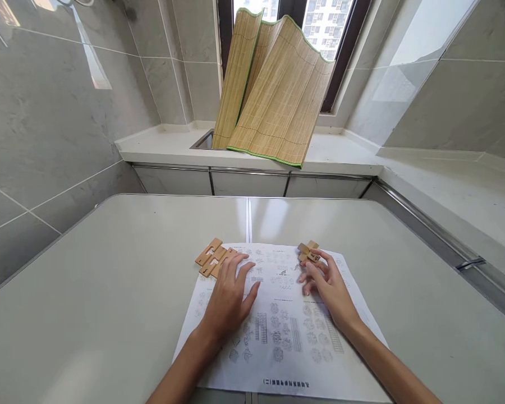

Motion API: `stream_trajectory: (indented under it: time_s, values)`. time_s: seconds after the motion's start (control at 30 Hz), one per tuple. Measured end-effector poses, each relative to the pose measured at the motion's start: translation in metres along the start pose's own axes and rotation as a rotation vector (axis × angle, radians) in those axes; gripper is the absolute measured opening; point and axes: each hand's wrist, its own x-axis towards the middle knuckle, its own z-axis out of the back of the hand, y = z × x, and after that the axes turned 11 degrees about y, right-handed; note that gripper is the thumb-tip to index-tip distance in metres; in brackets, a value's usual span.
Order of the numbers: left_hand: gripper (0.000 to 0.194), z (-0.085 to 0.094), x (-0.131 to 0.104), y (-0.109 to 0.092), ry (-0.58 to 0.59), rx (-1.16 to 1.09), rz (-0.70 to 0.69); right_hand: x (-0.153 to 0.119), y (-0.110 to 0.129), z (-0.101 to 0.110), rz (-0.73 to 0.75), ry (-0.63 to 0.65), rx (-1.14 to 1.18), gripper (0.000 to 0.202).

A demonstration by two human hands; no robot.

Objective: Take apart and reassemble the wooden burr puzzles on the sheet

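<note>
A printed instruction sheet [286, 350] with small diagrams lies on the table, its heading upside down to me. My left hand [231, 292] rests over the sheet's left side, fingers bent and apart, beside several flat wooden puzzle pieces [210, 252] with notches and printed numbers. It partly covers the nearest piece; whether it touches that piece I cannot tell. At the sheet's far right, my right hand [328, 289] has its thumb and index finger closed on a numbered wooden puzzle piece [314, 257]. That piece is part of or against a small crossed cluster of wooden pieces [306, 247].
The pale table [88, 314] has a seam down its middle. Beyond it is a white ledge [164, 147] with a folded bamboo mat [278, 95] leaning against the window. Grey tiled walls [59, 112] close in on both sides, with a metal rail [429, 235] along the right.
</note>
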Motion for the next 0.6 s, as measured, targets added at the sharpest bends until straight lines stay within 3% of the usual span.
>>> stream_trajectory:
  time_s: [0.13,0.23,0.33,0.47,0.6]
  values:
    - [0.025,0.001,0.001,-0.007,0.040,-0.104,-0.007,0.001,0.001,0.000,0.029,-0.006,0.028,0.042]
    - [0.022,0.002,0.001,-0.014,0.066,-0.254,0.026,-0.004,0.005,-0.006,0.040,0.063,0.063,0.038]
    - [0.031,0.002,0.000,-0.020,0.108,-0.447,0.094,-0.013,0.007,-0.015,0.016,0.220,0.104,0.037]
    - [0.059,0.003,-0.001,-0.025,0.194,-0.649,0.156,-0.024,0.007,-0.024,-0.020,0.497,0.134,0.033]
    - [0.060,0.008,0.000,-0.027,0.252,-0.767,0.130,-0.028,0.008,-0.024,-0.045,0.691,0.131,0.031]
